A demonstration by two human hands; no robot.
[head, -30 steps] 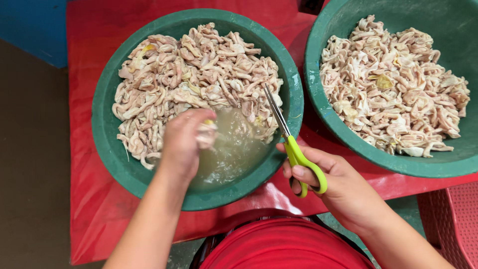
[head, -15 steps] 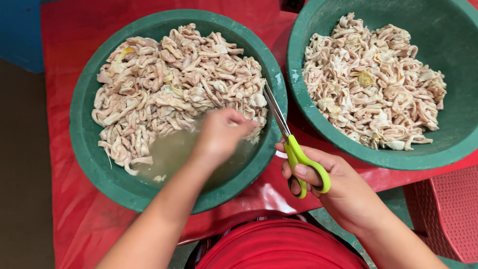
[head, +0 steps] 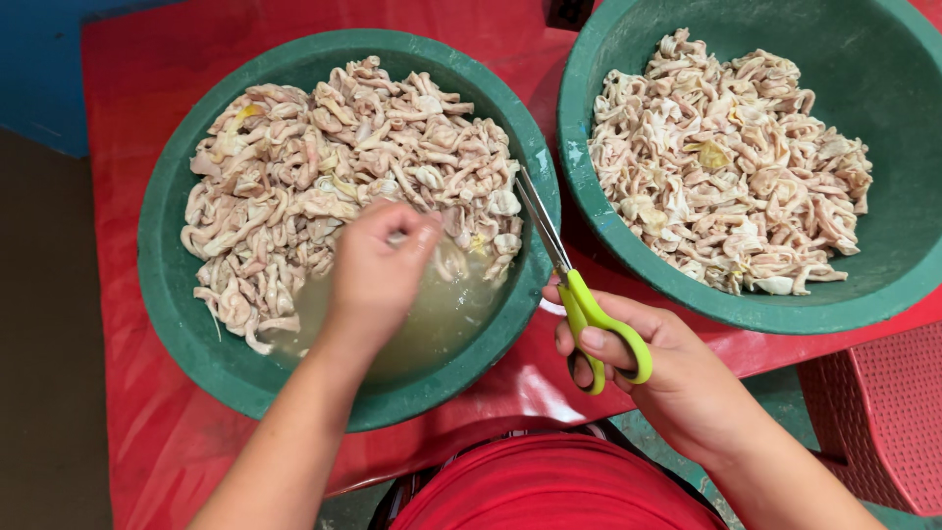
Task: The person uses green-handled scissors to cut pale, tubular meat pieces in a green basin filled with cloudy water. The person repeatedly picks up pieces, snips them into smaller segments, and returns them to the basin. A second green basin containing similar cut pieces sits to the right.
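A green basin [head: 186,324] on the left holds a heap of pale pink intestine pieces [head: 324,167] and cloudy liquid near its front. My left hand [head: 378,270] reaches into it, fingers pinched on one pale piece at the edge of the heap. My right hand [head: 653,368] rests at the basin's right rim, gripping scissors [head: 574,285] with lime-green handles; their blades are closed and point up over the rim. A second green basin [head: 589,186] on the right is filled with similar pieces [head: 726,167].
Both basins stand on a red plastic-covered table [head: 137,393]. A red perforated plastic stool or crate [head: 883,412] is at the lower right. A blue surface [head: 39,79] shows at the upper left. My red shirt fills the bottom middle.
My left hand swept right across the liquid, then came back left to the heap's edge and pinched a piece. The right hand and scissors stayed put.
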